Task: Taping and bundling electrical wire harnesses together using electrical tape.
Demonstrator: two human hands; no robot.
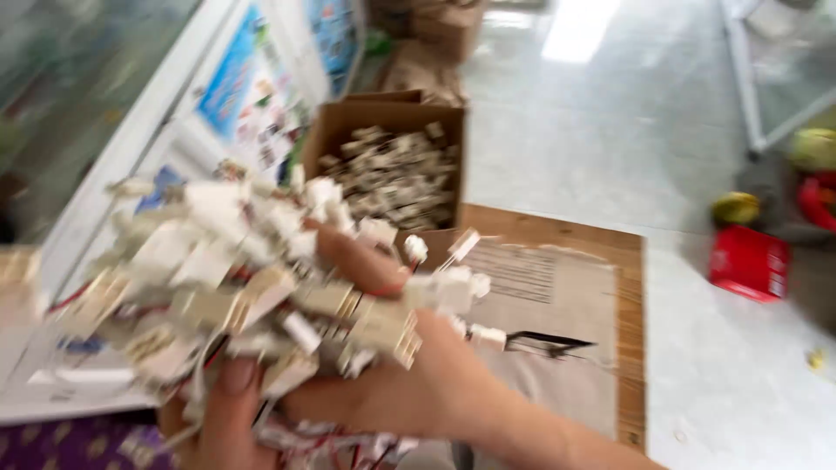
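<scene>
A big tangled bunch of white and beige plastic connectors with thin red wires point(244, 278) fills the lower left of the head view, blurred by motion. My right hand point(409, 392) cups the bunch from below and the right, with fingers reaching up through it. My left hand point(222, 409) grips it from underneath; only the thumb and part of the palm show. Both hands hold the same bunch above the floor.
An open cardboard box point(344, 117) full of similar beige connectors stands behind the bunch. A flat cardboard sheet point(557, 287) lies on the pale tiled floor. A red box point(749, 263) and a yellow-green ball point(736, 207) sit at right. A white cabinet with posters point(244, 96) runs along the left.
</scene>
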